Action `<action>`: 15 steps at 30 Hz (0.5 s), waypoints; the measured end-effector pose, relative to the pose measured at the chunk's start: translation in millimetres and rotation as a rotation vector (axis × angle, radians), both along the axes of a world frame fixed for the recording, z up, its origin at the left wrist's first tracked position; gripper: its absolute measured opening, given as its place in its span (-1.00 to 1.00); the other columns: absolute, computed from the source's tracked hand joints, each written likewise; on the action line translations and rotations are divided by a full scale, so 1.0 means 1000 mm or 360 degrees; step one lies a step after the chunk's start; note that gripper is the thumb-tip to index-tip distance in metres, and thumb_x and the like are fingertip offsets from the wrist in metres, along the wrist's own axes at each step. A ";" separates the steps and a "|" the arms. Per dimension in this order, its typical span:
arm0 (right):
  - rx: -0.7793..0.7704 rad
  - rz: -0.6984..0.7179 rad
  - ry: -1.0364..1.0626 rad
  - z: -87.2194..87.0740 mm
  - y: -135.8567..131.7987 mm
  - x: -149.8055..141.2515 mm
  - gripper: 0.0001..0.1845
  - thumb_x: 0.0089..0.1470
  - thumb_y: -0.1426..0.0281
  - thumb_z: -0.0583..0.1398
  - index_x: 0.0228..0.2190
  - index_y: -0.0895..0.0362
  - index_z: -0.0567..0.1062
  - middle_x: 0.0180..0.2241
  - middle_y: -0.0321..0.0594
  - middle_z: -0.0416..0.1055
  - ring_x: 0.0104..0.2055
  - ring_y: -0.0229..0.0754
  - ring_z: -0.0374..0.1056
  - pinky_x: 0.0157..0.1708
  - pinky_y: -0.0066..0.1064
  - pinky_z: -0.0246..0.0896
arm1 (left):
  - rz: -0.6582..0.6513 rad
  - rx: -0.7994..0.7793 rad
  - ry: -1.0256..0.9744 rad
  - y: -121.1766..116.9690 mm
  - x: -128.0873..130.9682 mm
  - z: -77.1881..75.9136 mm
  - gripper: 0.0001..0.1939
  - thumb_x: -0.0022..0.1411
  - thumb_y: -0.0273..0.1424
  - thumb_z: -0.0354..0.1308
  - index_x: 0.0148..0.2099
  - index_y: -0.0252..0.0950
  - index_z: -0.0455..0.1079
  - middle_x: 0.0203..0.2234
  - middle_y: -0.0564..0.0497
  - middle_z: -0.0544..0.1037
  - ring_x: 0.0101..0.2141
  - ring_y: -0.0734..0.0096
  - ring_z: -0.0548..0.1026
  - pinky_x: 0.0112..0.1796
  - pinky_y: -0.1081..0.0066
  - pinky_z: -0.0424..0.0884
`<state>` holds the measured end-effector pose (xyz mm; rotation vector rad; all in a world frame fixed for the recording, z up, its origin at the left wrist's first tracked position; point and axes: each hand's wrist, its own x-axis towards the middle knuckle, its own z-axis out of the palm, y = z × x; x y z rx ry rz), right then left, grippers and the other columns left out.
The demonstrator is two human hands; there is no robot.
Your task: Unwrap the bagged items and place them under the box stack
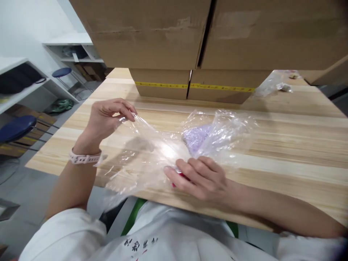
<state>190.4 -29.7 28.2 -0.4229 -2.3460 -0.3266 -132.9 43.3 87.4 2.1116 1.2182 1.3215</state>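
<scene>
My left hand [108, 117] is raised over the wooden table [285, 145], its thumb and fingers pinching the edge of a clear plastic bag [136, 159] that stretches down towards my right hand. My right hand [199, 177] rests near the table's front edge, fingers curled round a small red object [179, 176] against the bag. Just beyond it lies a second crumpled clear bag [225, 136] with something pale purple [195, 137] inside. A white watch strap sits on my left wrist.
Stacked cardboard boxes [195, 36] stand at the back of the table, close behind the bags. More crumpled plastic [274, 85] lies at the far right. Blue stools [16, 128] and white shelves [24, 83] are on the left, off the table.
</scene>
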 end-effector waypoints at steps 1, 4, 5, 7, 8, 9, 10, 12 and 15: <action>0.0054 0.0014 -0.0091 -0.012 -0.005 -0.006 -0.68 0.33 0.40 0.23 0.08 0.14 0.49 -0.12 -0.19 0.59 -0.12 -0.19 0.37 -0.15 -0.32 0.26 | 0.0032 -0.0004 0.0020 0.003 -0.001 -0.008 -0.84 0.15 -0.34 0.44 -0.48 -0.14 0.61 -0.43 0.00 0.62 -0.36 0.40 0.58 -0.37 0.37 0.45; -0.0146 0.0065 -0.0375 -0.041 -0.017 -0.016 -0.60 0.29 0.59 0.14 0.14 0.30 0.45 -0.01 0.02 0.55 -0.06 -0.11 0.38 -0.11 -0.25 0.26 | 0.0113 -0.0115 -0.0054 0.015 -0.007 -0.034 -0.84 0.09 -0.40 0.38 -0.52 -0.15 0.59 -0.47 0.03 0.61 -0.38 0.40 0.56 -0.39 0.38 0.45; -0.0229 0.0086 -0.0436 -0.046 -0.020 -0.018 -0.59 0.28 0.62 0.11 0.14 0.30 0.44 0.03 0.06 0.53 -0.05 -0.08 0.39 -0.10 -0.23 0.26 | 0.0127 -0.0175 -0.0102 0.020 -0.010 -0.042 -0.85 0.08 -0.40 0.37 -0.53 -0.15 0.58 -0.47 0.03 0.60 -0.38 0.40 0.55 -0.40 0.38 0.45; -0.0358 0.0094 -0.0491 -0.048 -0.023 -0.018 -0.60 0.30 0.62 0.07 0.12 0.26 0.46 0.07 0.07 0.52 -0.07 -0.05 0.41 -0.12 -0.20 0.28 | 0.0139 -0.0264 -0.0166 0.029 -0.015 -0.051 -0.84 0.07 -0.39 0.36 -0.54 -0.15 0.56 -0.47 0.03 0.60 -0.37 0.39 0.55 -0.38 0.37 0.45; -0.0420 0.0106 -0.0487 -0.045 -0.024 -0.018 -0.63 0.32 0.59 0.07 0.09 0.22 0.47 0.06 0.05 0.54 -0.10 -0.04 0.41 -0.15 -0.19 0.29 | 0.0146 -0.0281 -0.0163 0.033 -0.016 -0.051 -0.85 0.08 -0.40 0.35 -0.53 -0.15 0.56 -0.46 0.03 0.61 -0.34 0.38 0.56 -0.34 0.35 0.48; -0.0491 0.0129 -0.0468 -0.041 -0.023 -0.017 -0.67 0.34 0.54 0.08 0.08 0.19 0.48 0.04 0.01 0.55 -0.12 -0.04 0.42 -0.17 -0.19 0.30 | 0.0163 -0.0271 -0.0129 0.034 -0.017 -0.050 -0.88 0.10 -0.41 0.34 -0.49 -0.15 0.58 -0.41 0.03 0.63 -0.29 0.36 0.57 -0.27 0.32 0.51; -0.0567 0.0158 -0.0431 -0.035 -0.021 -0.016 -0.70 0.36 0.49 0.10 0.07 0.16 0.48 0.02 -0.02 0.56 -0.12 -0.03 0.42 -0.18 -0.18 0.31 | 0.0200 -0.0219 -0.0066 0.033 -0.015 -0.046 -0.91 0.10 -0.44 0.32 -0.42 -0.15 0.61 -0.33 0.04 0.65 -0.22 0.33 0.58 -0.15 0.27 0.52; -0.0672 0.0194 -0.0285 -0.021 -0.012 -0.010 -0.71 0.37 0.40 0.14 0.08 0.08 0.46 0.01 -0.08 0.58 -0.07 -0.01 0.44 -0.17 -0.15 0.33 | 0.0311 -0.0019 0.0133 0.022 -0.006 -0.031 -0.78 0.10 -0.54 0.28 -0.24 -0.16 0.65 -0.12 0.06 0.67 -0.04 0.27 0.56 0.10 0.16 0.44; -0.0653 0.0068 0.0090 0.003 0.011 0.011 -0.59 0.32 0.42 0.20 0.15 -0.10 0.42 0.07 -0.14 0.56 0.05 0.05 0.45 -0.04 -0.01 0.33 | 0.0381 0.0272 0.0398 -0.020 0.014 -0.005 -0.53 0.10 -0.69 0.15 -0.06 -0.14 0.62 0.09 0.12 0.61 0.12 0.20 0.49 0.26 0.10 0.31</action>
